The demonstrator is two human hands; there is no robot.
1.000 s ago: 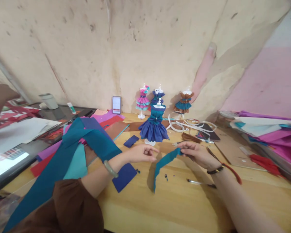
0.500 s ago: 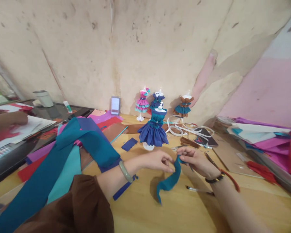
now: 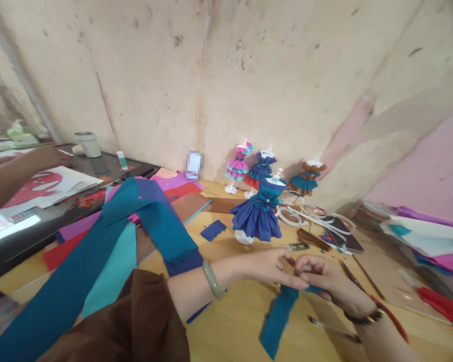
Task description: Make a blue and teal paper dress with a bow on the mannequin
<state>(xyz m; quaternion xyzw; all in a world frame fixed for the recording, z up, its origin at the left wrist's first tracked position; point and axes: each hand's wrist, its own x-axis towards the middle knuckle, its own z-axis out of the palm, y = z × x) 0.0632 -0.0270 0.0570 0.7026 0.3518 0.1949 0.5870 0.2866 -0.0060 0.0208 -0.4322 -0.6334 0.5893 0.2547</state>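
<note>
A teal fabric strip (image 3: pixel 278 322) hangs from between my two hands above the table. My left hand (image 3: pixel 272 266), with a jade-coloured bangle at the wrist, pinches the top of the strip. My right hand (image 3: pixel 320 279), wearing a dark beaded bracelet, grips the strip's gathered end, and the fingertips of both hands meet there. Just beyond them stands a small dress form in a teal and blue dress (image 3: pixel 256 213). A pen (image 3: pixel 334 329) lies under my right wrist, and scissors with orange handles (image 3: pixel 390 319) are partly hidden behind it.
Teal fabric (image 3: pixel 60 271) spreads over the left side. Behind are a pink dress (image 3: pixel 237 163), a blue dress (image 3: pixel 262 166) and a brown-teal dress (image 3: pixel 307 178), all miniature. White cord (image 3: pixel 305 213) lies at right. A co-worker's arm (image 3: pixel 18 171) is at far left.
My left hand has come across to the strip and now holds it together with my right hand. The strip hangs straighter. The view has turned a little to the left.
</note>
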